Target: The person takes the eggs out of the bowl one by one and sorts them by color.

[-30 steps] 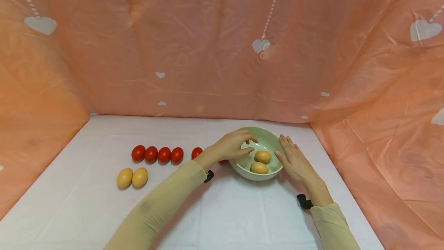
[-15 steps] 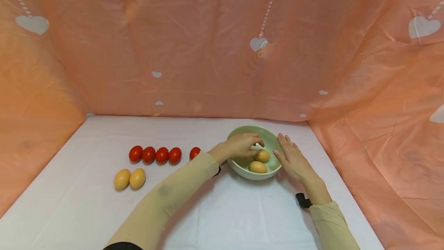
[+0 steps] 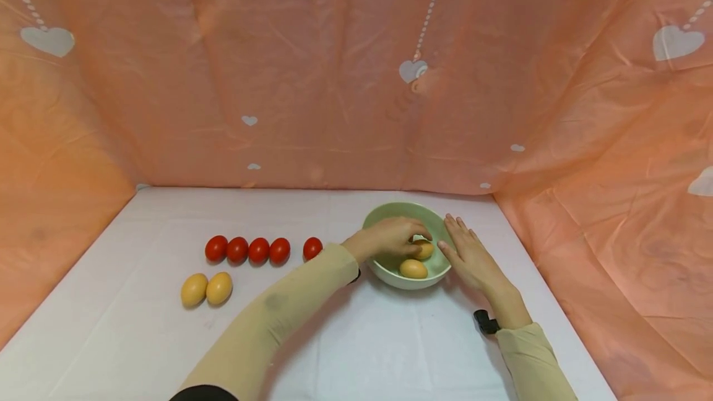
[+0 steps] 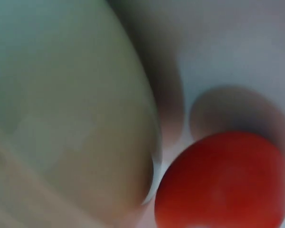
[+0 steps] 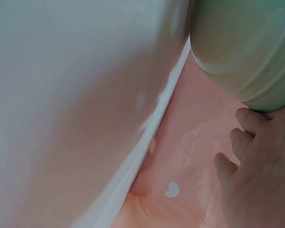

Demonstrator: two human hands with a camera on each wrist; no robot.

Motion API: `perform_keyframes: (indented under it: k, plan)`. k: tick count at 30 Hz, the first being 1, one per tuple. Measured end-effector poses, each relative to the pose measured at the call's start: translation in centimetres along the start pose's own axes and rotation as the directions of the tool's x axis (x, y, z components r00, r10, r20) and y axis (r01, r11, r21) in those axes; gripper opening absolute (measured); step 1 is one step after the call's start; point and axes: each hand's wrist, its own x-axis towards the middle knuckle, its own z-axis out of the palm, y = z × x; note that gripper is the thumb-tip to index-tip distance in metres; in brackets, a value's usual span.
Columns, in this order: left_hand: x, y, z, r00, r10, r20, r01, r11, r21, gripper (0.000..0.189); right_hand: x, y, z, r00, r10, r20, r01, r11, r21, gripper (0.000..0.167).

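Observation:
A pale green bowl (image 3: 390, 210) stands at the right of the white table. Two yellow eggs lie in it: the nearer egg (image 3: 414, 269) is in full view, while the farther egg (image 3: 424, 250) is partly covered by my left hand (image 3: 397, 237). That hand reaches over the bowl's left rim, its thumb and curled fingers pinching the farther egg. My right hand (image 3: 473, 262) rests with straight fingers against the bowl's right side. In the left wrist view, a red egg (image 4: 225, 183) sits close beside the bowl's outer wall (image 4: 85, 95); the left fingers are out of that view.
Left of the bowl runs a row of several red eggs (image 3: 259, 252), with one red egg (image 3: 312, 248) a little apart near my left sleeve. Two yellow eggs (image 3: 220, 289) lie in front of the row. An orange curtain (image 3: 312, 110) with hearts borders the table.
My left hand has moved right and down into the bowl, its fingers closing on the farther yellow egg. My right hand stays at the bowl's side. The head view has shifted slightly.

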Motion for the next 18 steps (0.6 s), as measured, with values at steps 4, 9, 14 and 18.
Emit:
perform_keyframes:
  k: [4, 9, 14, 18]
  plan:
    - [0.05, -0.03, 0.32, 1.0, -0.015, 0.014, 0.015, 1.0, 0.013, 0.033, 0.02, -0.02, 0.05, 1.0, -0.002, -0.001, 0.002, 1.0, -0.005, 0.069]
    - [0.17, -0.31, 0.55, 0.999, -0.034, 0.02, 0.035, 0.999, -0.022, 0.037, 0.02, -0.03, 0.03, 1.0, -0.003, -0.001, 0.003, 1.0, -0.006, 0.07]
    - [0.24, -0.53, 0.62, 0.999, -0.049, 0.018, 0.051, 0.997, -0.063, 0.042, 0.0, -0.04, 0.02, 1.0, -0.003, 0.001, 0.003, 1.0, -0.003, 0.07]
    - [0.24, -0.6, 0.68, 0.998, -0.055, 0.023, 0.057, 0.995, -0.082, 0.042, -0.07, -0.14, 0.04, 1.0, -0.002, 0.002, 0.002, 1.0, 0.005, 0.069]
